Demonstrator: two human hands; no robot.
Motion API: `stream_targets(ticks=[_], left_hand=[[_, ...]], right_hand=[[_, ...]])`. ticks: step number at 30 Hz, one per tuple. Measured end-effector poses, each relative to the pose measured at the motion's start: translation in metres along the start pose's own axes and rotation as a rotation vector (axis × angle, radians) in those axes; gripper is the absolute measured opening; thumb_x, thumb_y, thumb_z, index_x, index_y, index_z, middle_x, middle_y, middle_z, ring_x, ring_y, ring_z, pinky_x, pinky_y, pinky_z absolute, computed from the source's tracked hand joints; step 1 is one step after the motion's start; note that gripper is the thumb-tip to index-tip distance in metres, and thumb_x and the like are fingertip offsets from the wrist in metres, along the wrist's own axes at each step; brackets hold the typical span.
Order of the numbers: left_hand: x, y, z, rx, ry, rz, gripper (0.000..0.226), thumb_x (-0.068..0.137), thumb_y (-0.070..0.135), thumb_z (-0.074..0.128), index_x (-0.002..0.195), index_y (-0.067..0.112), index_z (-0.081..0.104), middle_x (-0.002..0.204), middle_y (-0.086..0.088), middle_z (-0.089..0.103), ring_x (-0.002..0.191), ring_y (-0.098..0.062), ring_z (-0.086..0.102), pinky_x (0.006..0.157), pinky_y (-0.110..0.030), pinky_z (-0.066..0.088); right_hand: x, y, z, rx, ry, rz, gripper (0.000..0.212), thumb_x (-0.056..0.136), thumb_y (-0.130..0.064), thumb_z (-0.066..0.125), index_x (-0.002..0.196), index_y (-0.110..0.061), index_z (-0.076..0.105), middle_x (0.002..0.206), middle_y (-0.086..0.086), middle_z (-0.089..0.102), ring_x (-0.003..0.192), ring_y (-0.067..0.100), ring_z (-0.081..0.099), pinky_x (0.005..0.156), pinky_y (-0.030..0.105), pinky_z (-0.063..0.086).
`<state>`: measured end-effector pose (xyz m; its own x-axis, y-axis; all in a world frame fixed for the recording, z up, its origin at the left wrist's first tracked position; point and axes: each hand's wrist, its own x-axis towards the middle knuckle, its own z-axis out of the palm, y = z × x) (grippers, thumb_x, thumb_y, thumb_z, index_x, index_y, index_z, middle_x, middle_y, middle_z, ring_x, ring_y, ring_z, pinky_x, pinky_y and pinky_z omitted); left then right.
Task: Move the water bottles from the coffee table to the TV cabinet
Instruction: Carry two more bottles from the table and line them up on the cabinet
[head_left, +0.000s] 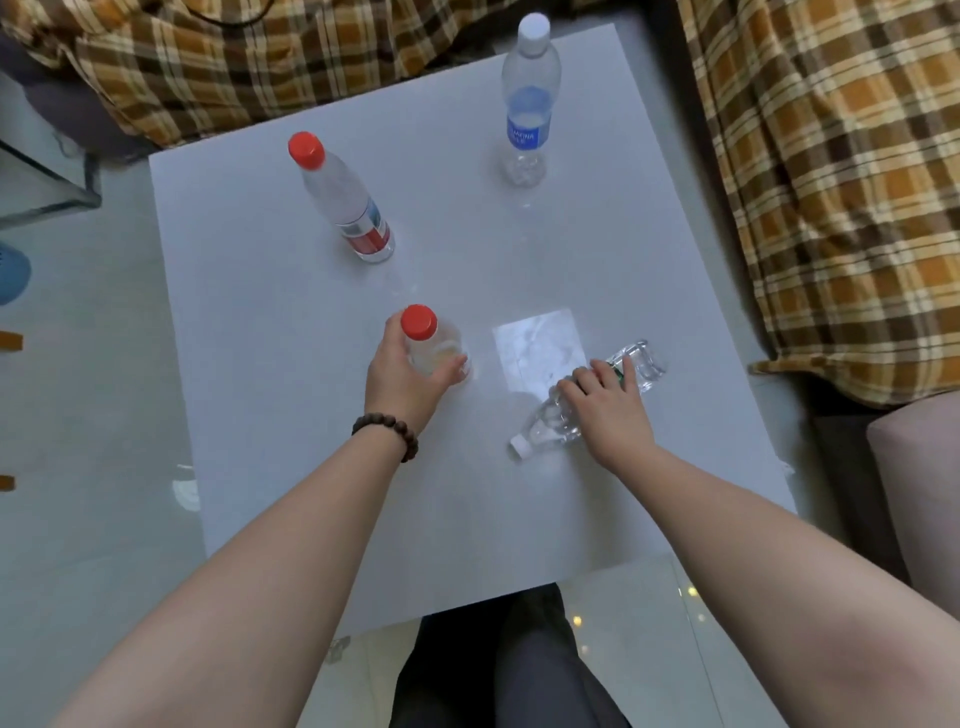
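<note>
Red-capped bottle (434, 340) upright on white coffee table (291, 364), left hand (402, 376) gripping it. Toppled white-capped bottle (582, 400) beside it, right hand (605, 405) curled over its middle. Farther off stand another red-capped bottle (345, 200) and a blue-labelled bottle (529, 104). Plaid sofa covers (841, 182) around.

both bare forearms reach forward, well apart. the left hand (402, 374) has its thumb and fingers curled round a bottle (434, 345), with a dark bead bracelet (387, 428) on the wrist. the right hand (605, 402) lies palm down, fingers bent over a second bottle (636, 364).
</note>
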<state>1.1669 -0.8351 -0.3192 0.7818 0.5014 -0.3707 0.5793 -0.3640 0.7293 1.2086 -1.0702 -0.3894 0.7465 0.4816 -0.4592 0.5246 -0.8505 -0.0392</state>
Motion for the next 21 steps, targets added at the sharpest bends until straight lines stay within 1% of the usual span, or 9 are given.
stream_targets(ticks=[3,5,7,8,10,13,16,18,21], left_hand=[[-0.008,0.010,-0.009,0.028,-0.011,0.005,0.058,0.074,0.037,0.075,0.124,0.030,0.044,0.107,0.007,0.056,0.105,-0.017,0.054,0.089,-0.029,0.044],[-0.018,0.020,-0.016,0.047,-0.025,0.026,0.059,0.075,0.037,0.074,0.125,0.030,0.043,0.108,0.006,0.056,0.105,-0.018,0.054,0.088,-0.029,0.043],[-0.031,0.032,-0.023,0.056,-0.039,0.044,0.060,0.074,0.038,0.074,0.125,0.030,0.043,0.112,0.005,0.057,0.108,-0.018,0.054,0.089,-0.029,0.043],[-0.038,0.038,-0.026,0.060,-0.049,0.056,0.059,0.074,0.039,0.074,0.123,0.031,0.043,0.113,0.005,0.058,0.109,-0.018,0.054,0.088,-0.030,0.043],[-0.055,0.052,-0.032,0.063,-0.071,0.096,0.057,0.073,0.040,0.074,0.121,0.032,0.044,0.114,0.004,0.058,0.109,-0.018,0.054,0.088,-0.031,0.045],[-0.083,0.077,-0.038,0.046,-0.111,0.177,0.055,0.072,0.042,0.074,0.118,0.033,0.045,0.115,0.005,0.058,0.110,-0.017,0.054,0.091,-0.034,0.046],[-0.111,0.095,-0.042,0.040,-0.174,0.258,0.054,0.070,0.045,0.075,0.114,0.037,0.044,0.116,0.007,0.057,0.109,-0.016,0.054,0.092,-0.038,0.048],[-0.128,0.103,-0.041,0.053,-0.231,0.313,0.053,0.069,0.046,0.075,0.112,0.035,0.045,0.115,0.006,0.057,0.107,-0.017,0.055,0.091,-0.038,0.049],[-0.155,0.112,-0.039,0.072,-0.318,0.400,0.050,0.069,0.045,0.075,0.107,0.035,0.045,0.111,0.006,0.057,0.102,-0.018,0.056,0.087,-0.037,0.049]], right_hand=[[-0.010,0.002,-0.008,0.153,0.086,0.090,0.059,0.074,-0.002,0.059,0.128,-0.020,0.044,0.132,0.002,0.046,0.133,0.031,0.030,0.116,0.053,0.004],[-0.022,0.002,-0.021,0.350,0.115,0.160,0.060,0.072,-0.011,0.065,0.128,-0.020,0.045,0.131,0.002,0.049,0.127,0.030,0.037,0.114,0.049,0.018],[-0.038,0.001,-0.042,0.655,0.166,0.273,0.063,0.071,-0.017,0.068,0.129,-0.018,0.045,0.130,0.005,0.050,0.121,0.030,0.041,0.103,0.041,0.033],[-0.048,0.001,-0.055,0.795,0.197,0.337,0.064,0.071,-0.018,0.070,0.129,-0.017,0.044,0.129,0.005,0.050,0.119,0.030,0.043,0.095,0.037,0.038],[-0.073,0.001,-0.077,0.998,0.273,0.435,0.065,0.070,-0.019,0.073,0.127,-0.017,0.043,0.125,0.004,0.051,0.114,0.026,0.047,0.083,0.030,0.037],[-0.120,-0.002,-0.107,1.187,0.370,0.536,0.060,0.071,-0.020,0.076,0.121,-0.019,0.044,0.117,0.000,0.055,0.102,0.020,0.054,0.080,0.029,0.041],[-0.169,-0.010,-0.125,1.302,0.482,0.593,0.056,0.072,-0.022,0.077,0.117,-0.021,0.044,0.112,-0.001,0.057,0.098,0.018,0.056,0.076,0.027,0.043],[-0.198,-0.018,-0.131,1.336,0.553,0.656,0.059,0.072,-0.025,0.078,0.120,-0.021,0.043,0.113,-0.004,0.053,0.099,0.014,0.051,0.079,0.024,0.038],[-0.240,-0.028,-0.129,1.358,0.654,0.766,0.063,0.072,-0.027,0.078,0.123,-0.019,0.043,0.117,-0.006,0.050,0.103,0.011,0.048,0.086,0.026,0.035]])
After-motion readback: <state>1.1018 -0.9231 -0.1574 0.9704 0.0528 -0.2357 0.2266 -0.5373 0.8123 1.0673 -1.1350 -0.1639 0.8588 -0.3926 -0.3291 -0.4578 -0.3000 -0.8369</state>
